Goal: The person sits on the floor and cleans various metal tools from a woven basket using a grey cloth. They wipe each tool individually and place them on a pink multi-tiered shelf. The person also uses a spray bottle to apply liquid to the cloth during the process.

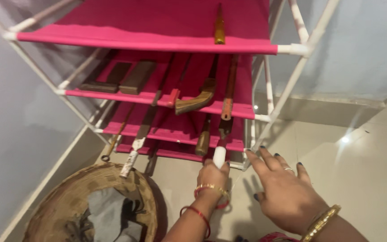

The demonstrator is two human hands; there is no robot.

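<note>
Head view shows your left hand [212, 174] low down by the pink rack [148, 38]. Its fingers are wrapped tight around the white handle [219, 156] of a tool that sticks out from the lowest shelf [175, 154], near the shelf's right end. You can see only the end of the handle poking up above your fist; the rest of the tool is hidden in the shelf.

Your right hand [285, 192] is just beside it, to the right. Its fingers are spread wide and hold nothing. The fingertips are close to the white corner post [250, 150] of the rack, maybe touching it; you cannot tell for sure.

That handle looks hard, smooth and stiff, so it may be a bit slippery. The far end is likely heavier, so grip well down the white part, close to the shelf.

Other long tools lie on the shelves above. A round woven basket [92, 204] with grey cloth [113, 217] in it sits on the floor to your left.
</note>
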